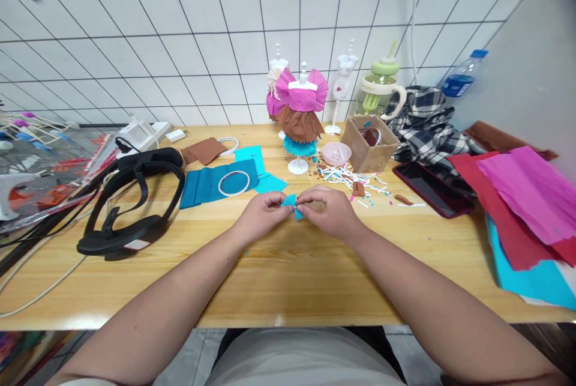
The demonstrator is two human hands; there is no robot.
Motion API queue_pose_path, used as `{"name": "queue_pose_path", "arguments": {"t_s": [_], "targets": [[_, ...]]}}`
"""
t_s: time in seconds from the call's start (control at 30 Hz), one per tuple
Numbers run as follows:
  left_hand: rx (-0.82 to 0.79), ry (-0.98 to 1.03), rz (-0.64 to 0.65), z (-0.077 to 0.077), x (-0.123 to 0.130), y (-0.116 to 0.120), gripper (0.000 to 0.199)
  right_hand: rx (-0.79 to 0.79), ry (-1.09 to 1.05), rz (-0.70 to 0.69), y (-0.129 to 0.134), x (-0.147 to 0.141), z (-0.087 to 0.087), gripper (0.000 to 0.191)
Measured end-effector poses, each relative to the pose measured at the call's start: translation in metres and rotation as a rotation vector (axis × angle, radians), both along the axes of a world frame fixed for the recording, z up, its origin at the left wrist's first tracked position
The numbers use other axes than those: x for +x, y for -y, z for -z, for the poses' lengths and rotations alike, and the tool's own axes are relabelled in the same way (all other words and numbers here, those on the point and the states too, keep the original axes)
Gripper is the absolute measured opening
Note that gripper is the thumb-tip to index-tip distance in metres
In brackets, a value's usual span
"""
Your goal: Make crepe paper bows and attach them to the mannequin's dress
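Between the 2 pinching hands, left [265, 215] and right [328, 212], whose fingers partly hide it, sits a small turquoise paper piece [290, 200], gripped by both.

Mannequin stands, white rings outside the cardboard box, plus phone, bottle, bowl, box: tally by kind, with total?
Mannequin stands: 3
White rings outside box: 2
Phone: 1
Water bottle: 1
Pink bowl: 1
Cardboard box: 1
Total: 9
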State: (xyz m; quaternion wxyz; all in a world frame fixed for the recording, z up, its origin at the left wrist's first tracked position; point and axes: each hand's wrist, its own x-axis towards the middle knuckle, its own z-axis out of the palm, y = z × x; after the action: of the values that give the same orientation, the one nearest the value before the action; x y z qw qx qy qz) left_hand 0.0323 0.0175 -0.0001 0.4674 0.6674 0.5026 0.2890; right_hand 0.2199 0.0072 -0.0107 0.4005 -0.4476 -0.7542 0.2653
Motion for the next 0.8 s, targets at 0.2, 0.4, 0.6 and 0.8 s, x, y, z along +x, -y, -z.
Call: {"name": "queue_pose_path", "arguments": {"t_s": [0.2, 0.4, 0.6, 0.8], "targets": [[0.018, -0.004, 0.024, 0.0006, -0.0002, 0.0005, 0.026, -0.039, 0.002, 0.023, 0.0, -0.0011, -0.0011, 0.007], [0.094, -0.006, 0.101, -0.0015, -0.0023, 0.0013, 0.026, -0.066, 0.015, 0.049, 0.0003, -0.0019, -0.0009, 0.007], [0.205, -0.111, 0.047, -0.0052, 0.0, 0.0034, 0.025, -0.03, -0.003, 0.044, 0.003, -0.0045, -0.002, 0.006], [0.104, -0.02, 0.03, -0.0024, -0.0027, 0.0007, 0.023, -0.037, -0.056, 0.048, -0.0005, 0.0019, -0.0017, 0.014]]}}
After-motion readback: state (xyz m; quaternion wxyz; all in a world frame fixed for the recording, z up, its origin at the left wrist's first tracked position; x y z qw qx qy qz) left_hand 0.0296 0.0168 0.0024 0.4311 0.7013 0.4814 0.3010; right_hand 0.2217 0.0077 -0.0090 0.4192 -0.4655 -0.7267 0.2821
